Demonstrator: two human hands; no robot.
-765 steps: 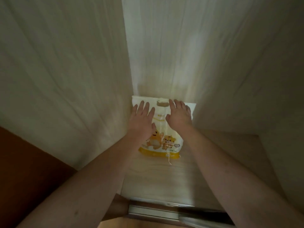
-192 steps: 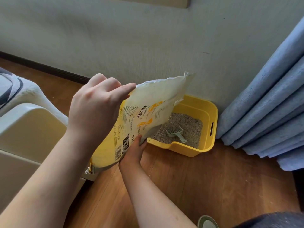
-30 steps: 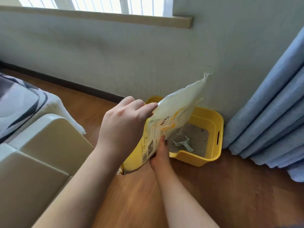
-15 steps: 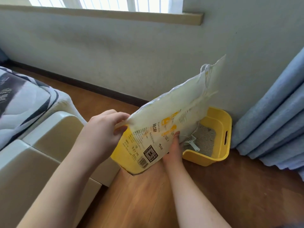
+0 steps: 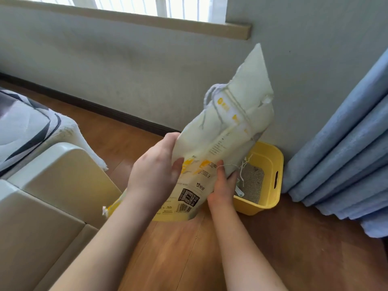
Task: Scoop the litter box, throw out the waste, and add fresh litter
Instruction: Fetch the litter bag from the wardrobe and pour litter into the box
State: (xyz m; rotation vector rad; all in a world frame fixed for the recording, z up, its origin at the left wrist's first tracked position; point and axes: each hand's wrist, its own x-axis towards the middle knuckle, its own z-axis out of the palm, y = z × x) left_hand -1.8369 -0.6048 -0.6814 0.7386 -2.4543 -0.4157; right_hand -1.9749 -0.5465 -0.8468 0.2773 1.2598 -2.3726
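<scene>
Both hands are gripping a white-and-yellow litter bag (image 5: 212,148), the left hand (image 5: 154,175) clasping its near edge and the right hand (image 5: 222,185) pinching the far side. Just beyond the right fingers (image 5: 232,176), a yellow litter box (image 5: 270,198) is sitting against the wall.

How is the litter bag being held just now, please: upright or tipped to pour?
Nearly upright. The bag stands top end up, base low, beside the box; left hand and right hand grip its sides.

The wooden floor (image 5: 262,248) carries a yellow litter box (image 5: 266,203) against the wall.
</scene>
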